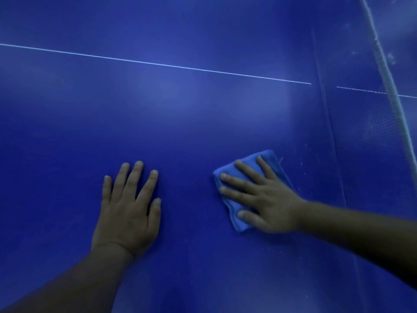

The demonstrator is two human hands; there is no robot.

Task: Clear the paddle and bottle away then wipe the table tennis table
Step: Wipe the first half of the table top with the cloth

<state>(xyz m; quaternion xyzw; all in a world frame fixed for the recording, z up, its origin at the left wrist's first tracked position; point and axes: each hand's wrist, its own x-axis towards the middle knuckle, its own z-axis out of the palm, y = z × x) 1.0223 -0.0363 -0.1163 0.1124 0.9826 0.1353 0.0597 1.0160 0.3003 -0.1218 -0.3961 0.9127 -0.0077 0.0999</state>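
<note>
Blue worktop (pixel 180 109) fills the whole frame, a thin white line (pixel 158 63) crossing it from upper left toward the right. Lower left of centre, the left hand (pixel 128 213) lies flat on the surface, fingers straight and spread, grasping nothing. Right of it and apart, the right hand (pixel 264 199) presses a folded blue cloth (pixel 234 213) down with splayed, straight fingers. Along the far right edge runs the net (pixel 390 86).
</note>
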